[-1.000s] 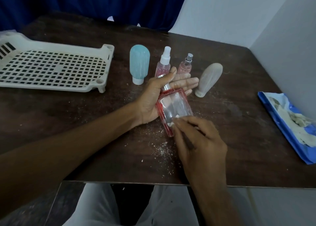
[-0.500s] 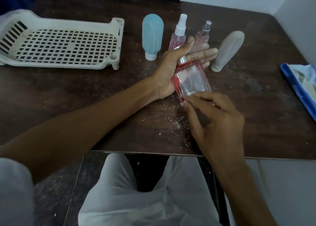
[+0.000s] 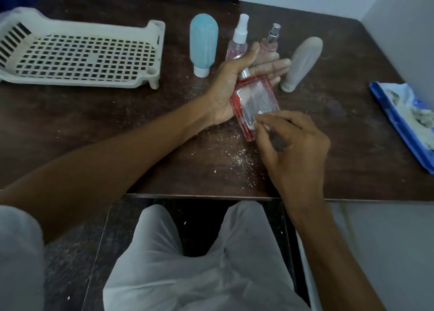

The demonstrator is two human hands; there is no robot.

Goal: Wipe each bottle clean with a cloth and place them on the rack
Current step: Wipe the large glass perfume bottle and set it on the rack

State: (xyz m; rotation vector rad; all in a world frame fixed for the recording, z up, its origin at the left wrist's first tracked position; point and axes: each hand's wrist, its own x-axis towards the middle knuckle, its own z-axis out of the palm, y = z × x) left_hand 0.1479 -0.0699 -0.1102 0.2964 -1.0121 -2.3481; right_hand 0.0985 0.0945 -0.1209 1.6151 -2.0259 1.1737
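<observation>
A clear rectangular bottle with red edges (image 3: 254,99) lies across the palm of my left hand (image 3: 223,92), whose fingers are straight beneath it and whose thumb runs beside the silver neck. My right hand (image 3: 293,146) pinches a small white cloth (image 3: 257,122) against the bottle's lower corner. Behind stand a blue tube bottle (image 3: 203,45), a pink spray bottle with a white top (image 3: 239,40) and a small pink spray bottle with a silver top (image 3: 270,42). A greyish tube bottle (image 3: 301,62) stands to their right. The cream slotted rack (image 3: 77,54), at the far left, has nothing on it.
All of it rests on a dark wooden table (image 3: 94,127) strewn with white crumbs near my hands. A blue packet with crumpled cloths (image 3: 408,122) lies at the right edge. White walls close the right side, and my knees show below the table's front edge.
The view has tilted down, so the table sits higher in frame. My right hand has kept rubbing the cloth at the bottle's lower end; my left hand still carries the bottle.
</observation>
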